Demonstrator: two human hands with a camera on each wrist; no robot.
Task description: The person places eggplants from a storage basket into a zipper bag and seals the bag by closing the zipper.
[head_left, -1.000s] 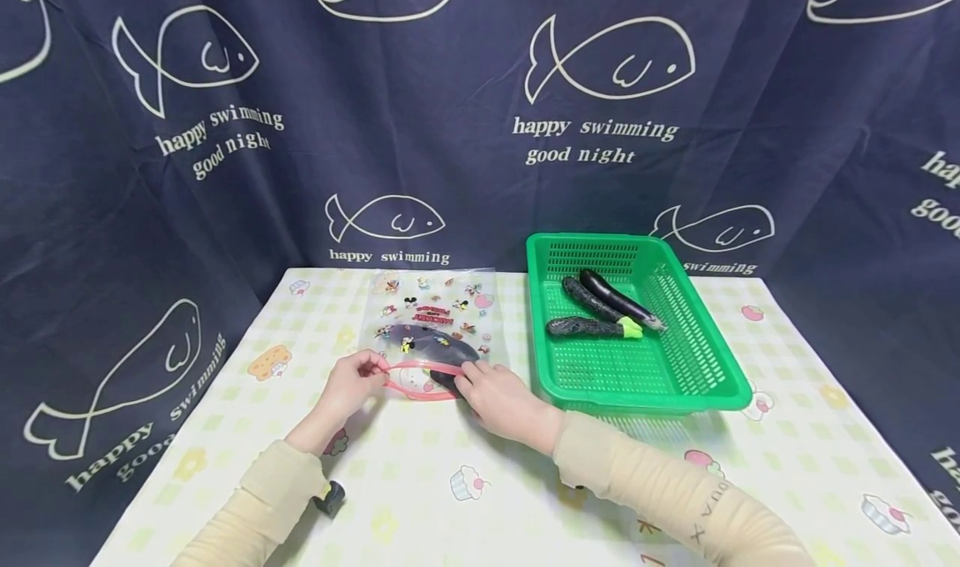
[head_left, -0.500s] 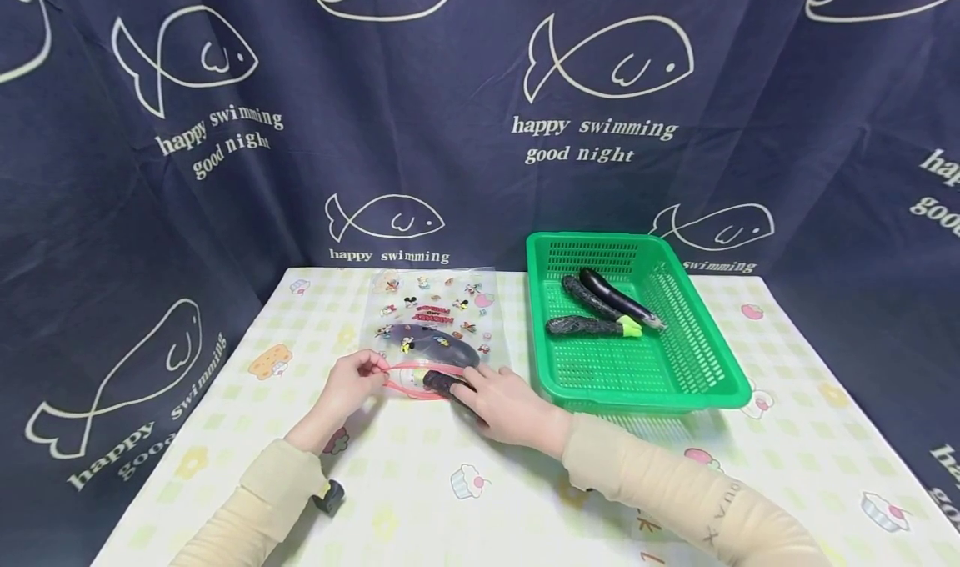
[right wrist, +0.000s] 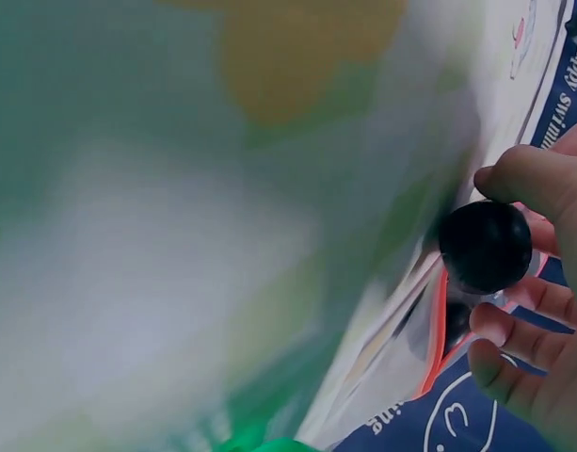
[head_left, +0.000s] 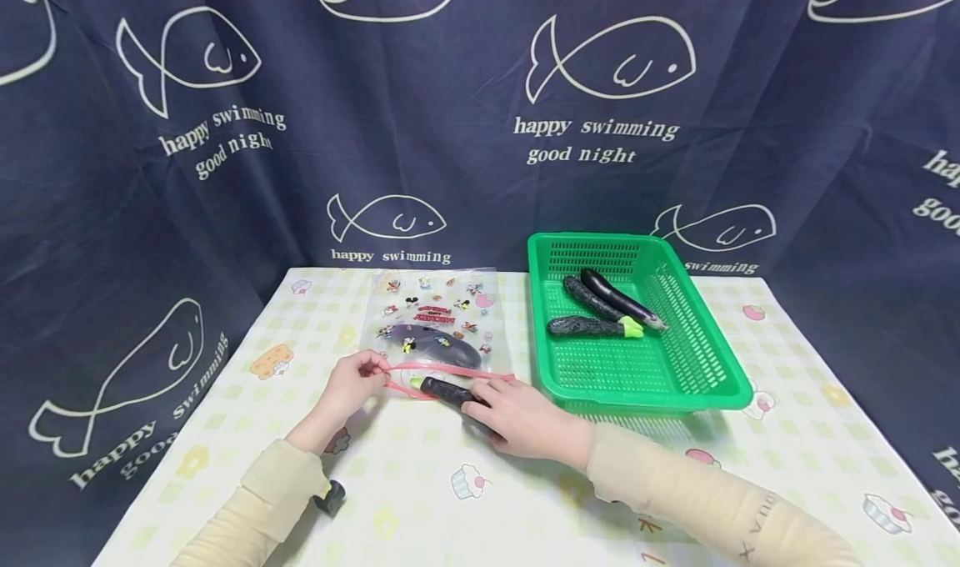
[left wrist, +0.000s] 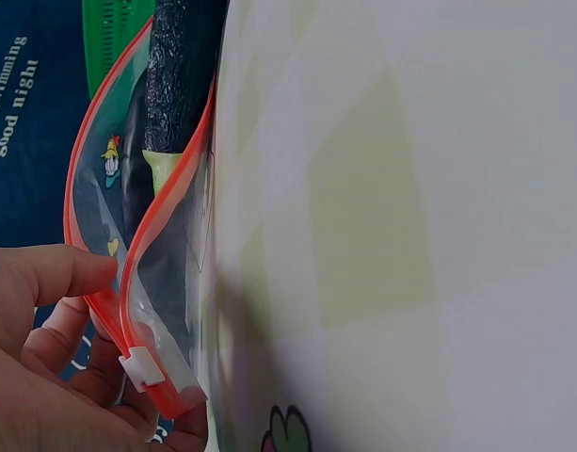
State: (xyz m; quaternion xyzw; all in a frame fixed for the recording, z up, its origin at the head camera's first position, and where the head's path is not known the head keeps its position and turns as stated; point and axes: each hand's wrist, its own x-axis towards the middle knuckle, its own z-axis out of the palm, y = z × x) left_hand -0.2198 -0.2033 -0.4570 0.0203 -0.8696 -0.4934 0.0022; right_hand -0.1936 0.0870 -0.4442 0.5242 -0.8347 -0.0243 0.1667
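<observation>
A clear printed zip bag (head_left: 487, 325) with a red rim lies flat, its mouth gaping toward me. My left hand (head_left: 358, 383) pinches the left corner of that rim, close to a white slider (left wrist: 142, 367) in the left wrist view. Dark, smooth eggplant shapes (head_left: 442, 350) show through the film. My right hand (head_left: 525, 421) grips a dark wrinkled vegetable (head_left: 448, 392) by its right part; its light green end (left wrist: 160, 165) lies at the bag's mouth. In the right wrist view, fingers surround its rounded black tip (right wrist: 486, 247).
Right of the bag stands a green plastic basket (head_left: 600, 383). It holds a glossy eggplant (head_left: 618, 296) and two dark wrinkled vegetables (head_left: 585, 327). The patterned tablecloth (head_left: 420, 500) ends at a dark blue curtain (head_left: 480, 175) behind.
My right hand has moved right, drawing the wrinkled vegetable rightward. Its green end now shows at the mouth, and the rim's right corner is uncovered. My left hand has stayed put.
</observation>
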